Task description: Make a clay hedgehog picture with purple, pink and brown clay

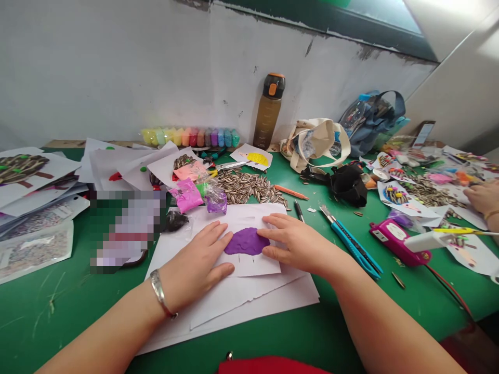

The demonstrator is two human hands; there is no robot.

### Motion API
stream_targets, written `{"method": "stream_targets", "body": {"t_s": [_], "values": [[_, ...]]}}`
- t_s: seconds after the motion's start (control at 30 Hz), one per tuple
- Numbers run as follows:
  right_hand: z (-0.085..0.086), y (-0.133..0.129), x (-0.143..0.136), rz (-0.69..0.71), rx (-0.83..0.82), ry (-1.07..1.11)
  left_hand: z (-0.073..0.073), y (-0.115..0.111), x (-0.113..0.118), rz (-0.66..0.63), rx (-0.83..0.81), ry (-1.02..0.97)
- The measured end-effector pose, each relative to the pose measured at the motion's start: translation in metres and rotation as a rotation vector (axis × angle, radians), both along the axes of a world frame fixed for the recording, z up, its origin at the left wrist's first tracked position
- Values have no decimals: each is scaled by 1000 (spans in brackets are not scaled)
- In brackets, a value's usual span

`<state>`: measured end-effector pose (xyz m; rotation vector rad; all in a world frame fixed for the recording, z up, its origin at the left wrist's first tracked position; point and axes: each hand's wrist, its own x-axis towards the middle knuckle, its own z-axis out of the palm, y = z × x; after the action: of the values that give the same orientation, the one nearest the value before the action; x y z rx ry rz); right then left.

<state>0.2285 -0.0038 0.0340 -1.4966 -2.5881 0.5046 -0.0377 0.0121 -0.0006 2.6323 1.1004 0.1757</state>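
A flattened patch of purple modelling clay (248, 241) lies on a small white sheet of paper (261, 267), with short pencil lines drawn beneath it. My left hand (200, 259) rests on the paper at the clay's left edge, fingers stretched out. From the other side, my right hand (292, 241) touches the clay's right edge with its fingertips, fingers apart. Larger white sheets (288, 296) lie under the small one. Just beyond are a purple clay packet (216, 202), a pink packet (187, 195) and a heap of striped sunflower seeds (247, 187).
A blue utility knife (353, 244), a black pen (299, 210) and an orange pencil (291, 192) lie to the right. Behind stand a brown bottle (268, 111) and a cloth bag (312, 143). Stacked papers (37, 187) are at left. Another person's hand (481, 198) is at far right.
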Motion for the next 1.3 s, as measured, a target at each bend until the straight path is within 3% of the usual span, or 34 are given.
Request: {"method": "stream_targets", "body": {"t_s": [0.3, 0.6, 0.93, 1.17, 1.3], "values": [[-1, 1, 14, -76, -142, 130, 3, 0, 1, 2, -8, 56], [-1, 0, 5, 11, -4, 36, 2, -1, 0, 2, -9, 9], [-2, 2, 20, -61, -191, 145, -2, 0, -1, 2, 8, -4], [-6, 4, 20, -111, -90, 140, -3, -1, -2, 6, 14, -38], [-4, 2, 10, -40, -25, 38, -4, -1, -2, 9, 6, -32]]}}
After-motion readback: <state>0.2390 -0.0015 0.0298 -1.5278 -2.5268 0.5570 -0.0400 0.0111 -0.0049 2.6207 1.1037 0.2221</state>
